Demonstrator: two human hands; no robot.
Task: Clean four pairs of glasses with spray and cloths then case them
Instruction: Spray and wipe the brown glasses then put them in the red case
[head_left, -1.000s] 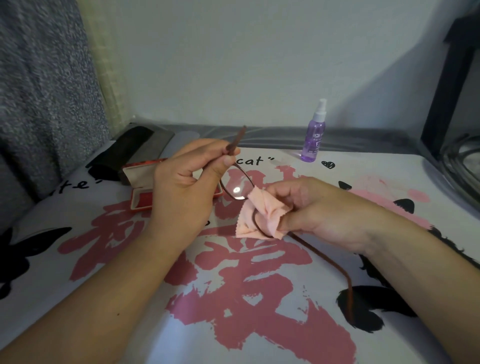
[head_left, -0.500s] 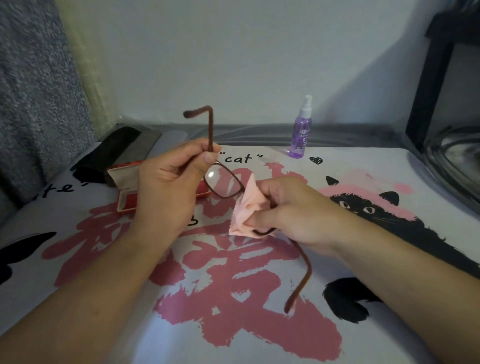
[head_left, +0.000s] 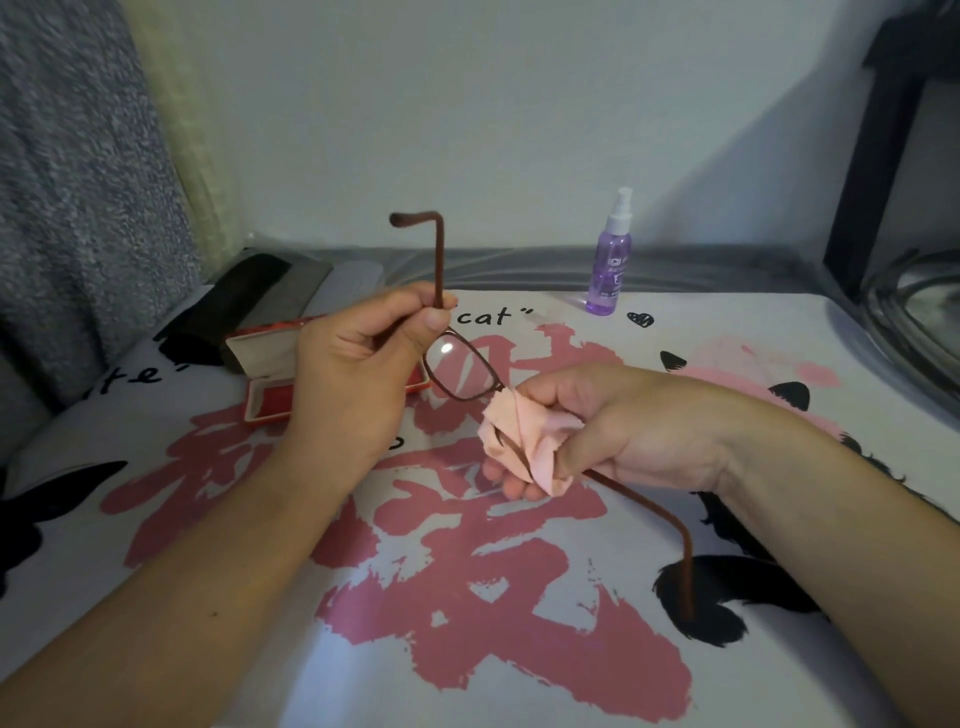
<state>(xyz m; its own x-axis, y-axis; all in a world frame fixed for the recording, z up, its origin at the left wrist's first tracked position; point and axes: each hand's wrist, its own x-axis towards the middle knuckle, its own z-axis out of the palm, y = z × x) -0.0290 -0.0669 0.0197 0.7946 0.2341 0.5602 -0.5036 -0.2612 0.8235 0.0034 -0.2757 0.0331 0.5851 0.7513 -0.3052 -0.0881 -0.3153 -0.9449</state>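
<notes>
Nearest the camera, two bare forearms reach in from the bottom corners over a counter (head_left: 545, 691) covered by a white cloth printed with large pink characters, black cats and the word "cat". One brown temple arm of the glasses (head_left: 465, 374) runs down and to the right from under the right hand, bends, and ends low over a black cat print.

The right hand (head_left: 618, 431) has its fingers curled around a bunched pink cloth (head_left: 524, 441), pinching it over one lens of the glasses, which is hidden inside the folds. The other lens is bare, between the two hands, with the pink print visible through it. The left hand (head_left: 358, 364) has its thumb and fingers closed on the other temple arm near the hinge, and that arm stands upright above the hand with its hooked tip pointing left. The glasses are held in the air above the counter, not touching it.

Just behind the left hand lies an open red case (head_left: 270, 387) with a pale lining, partly hidden by the hand. Further back on the left sit dark closed cases (head_left: 244, 296), side by side. At the back of the counter, right of centre, a purple spray bottle (head_left: 610, 265) with a white nozzle stands upright near the wall.
</notes>
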